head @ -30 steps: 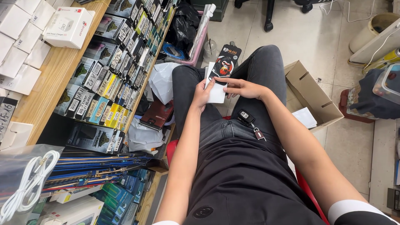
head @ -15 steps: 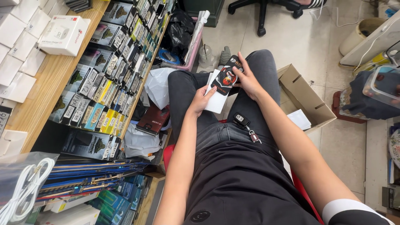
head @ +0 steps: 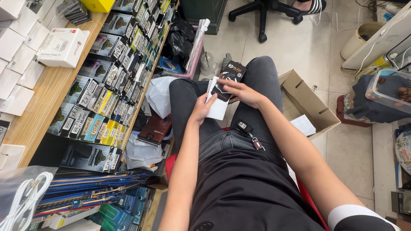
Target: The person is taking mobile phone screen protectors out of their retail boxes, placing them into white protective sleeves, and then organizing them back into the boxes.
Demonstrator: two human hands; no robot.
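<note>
Pinched: flat white card [head: 217,109], left hand [head: 200,108]; glossy black packet [head: 229,73], right hand [head: 241,91].

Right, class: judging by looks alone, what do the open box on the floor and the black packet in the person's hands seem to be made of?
The open box looks like plain brown cardboard: matt, with creased, folded flaps. The black packet seems to be printed card or glossy plastic film; its surface catches some light, though which of the two is hard to tell. The right hand rests on it, while the left hand holds white sheets that look like thin matt paper or card.
</note>
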